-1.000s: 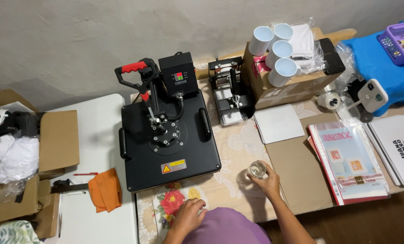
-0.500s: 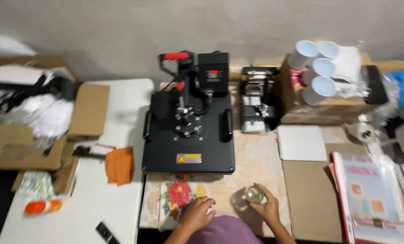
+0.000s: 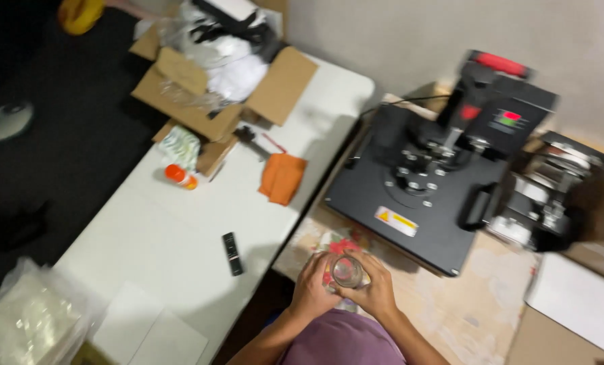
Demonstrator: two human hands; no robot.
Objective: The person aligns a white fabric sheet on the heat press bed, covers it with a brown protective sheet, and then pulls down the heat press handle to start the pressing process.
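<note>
Plenty of open room on the white table [image 3: 173, 243]: only a small black remote [image 3: 232, 253] lies near its right edge. Farther back it gets crowded, with an orange cloth [image 3: 283, 178], an orange-capped bottle [image 3: 179, 177] and an open cardboard box [image 3: 221, 81] at the far end. Straight ahead, the black heat press [image 3: 427, 182] blocks the way, leaving a narrow strip of paper-covered desk [image 3: 471, 304] before it.

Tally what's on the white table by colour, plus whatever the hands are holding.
Orange: 2, cloth and bottle cap
Black: 1, remote
Brown: 1, open cardboard box
Clear: 2, plastic bag and glass, held by left hand and right hand
Total: 6
</note>
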